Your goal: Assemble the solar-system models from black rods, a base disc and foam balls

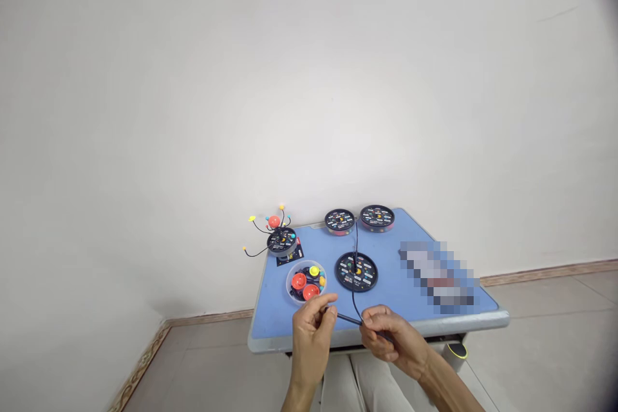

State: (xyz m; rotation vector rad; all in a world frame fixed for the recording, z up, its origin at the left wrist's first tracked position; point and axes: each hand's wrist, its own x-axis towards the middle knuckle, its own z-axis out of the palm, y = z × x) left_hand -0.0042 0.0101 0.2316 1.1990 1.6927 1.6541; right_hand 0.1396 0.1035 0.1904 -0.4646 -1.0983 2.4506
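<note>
My left hand (313,328) and my right hand (389,333) are closed in pinches on the two ends of a thin black rod (348,318) at the near edge of a blue table (396,296). A black curved wire (355,251) rises from a black round disc (356,270) just beyond my hands and bends down toward the rod. Left of the disc sits a clear round dish (306,281) with red, yellow and dark small parts in it.
An assembled model (280,238) with coloured balls on black wire arms stands at the table's far left corner. Two more black discs (340,221) (377,217) lie at the far edge. A blurred patch (438,277) covers the right side. Beyond are a white wall and tiled floor.
</note>
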